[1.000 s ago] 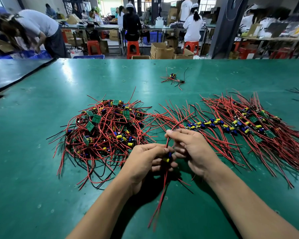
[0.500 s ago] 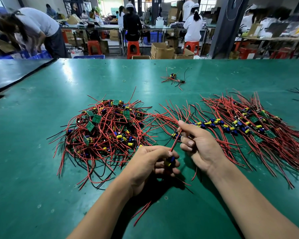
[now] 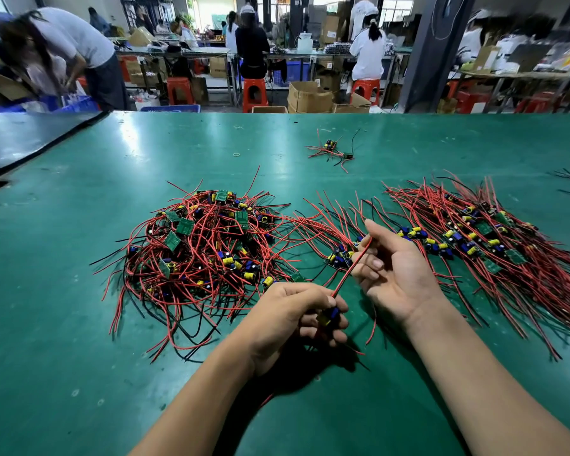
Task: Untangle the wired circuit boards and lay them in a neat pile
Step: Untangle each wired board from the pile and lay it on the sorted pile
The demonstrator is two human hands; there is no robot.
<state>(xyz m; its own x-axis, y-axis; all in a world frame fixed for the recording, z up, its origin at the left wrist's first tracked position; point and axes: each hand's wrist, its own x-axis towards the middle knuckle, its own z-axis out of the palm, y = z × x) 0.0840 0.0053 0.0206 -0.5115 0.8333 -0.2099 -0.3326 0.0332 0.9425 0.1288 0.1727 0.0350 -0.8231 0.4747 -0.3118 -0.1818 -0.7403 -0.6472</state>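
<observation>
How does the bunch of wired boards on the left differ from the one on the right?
The left heap is a rounded tangle, wires looping every way; the right row is spread out, wires lying roughly parallel. The left heap shows several green board backs; the right row mostly blue and yellow parts. Both hold red- and black-wired boards.

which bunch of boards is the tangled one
The heap on the left: its red and black wires loop and cross every way. The right-hand pile lies combed roughly parallel; the far cluster is only a few boards.
</observation>
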